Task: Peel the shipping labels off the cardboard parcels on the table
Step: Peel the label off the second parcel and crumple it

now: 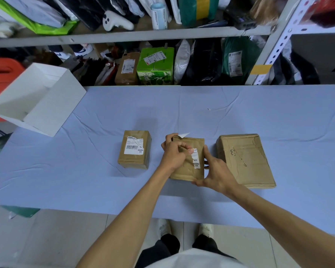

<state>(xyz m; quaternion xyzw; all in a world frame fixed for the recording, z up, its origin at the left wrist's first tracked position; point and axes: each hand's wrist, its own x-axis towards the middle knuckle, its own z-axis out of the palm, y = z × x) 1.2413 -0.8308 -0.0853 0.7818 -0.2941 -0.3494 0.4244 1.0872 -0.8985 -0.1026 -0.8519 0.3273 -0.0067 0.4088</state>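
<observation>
The middle parcel (184,172), creased brown cardboard on the table (85,171), bears a torn white label strip (195,161). The left hand (172,151) pinches the peeled label piece (183,135) at its far edge, and the right hand (217,175) grips its near right corner. To its left stands a smaller parcel (134,160); to its right lies a larger parcel (246,161).

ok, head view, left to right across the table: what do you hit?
White box → small labelled parcel → left hand, pinching the label → middle parcel → right hand, holding that parcel → large flat parcel.
</observation>
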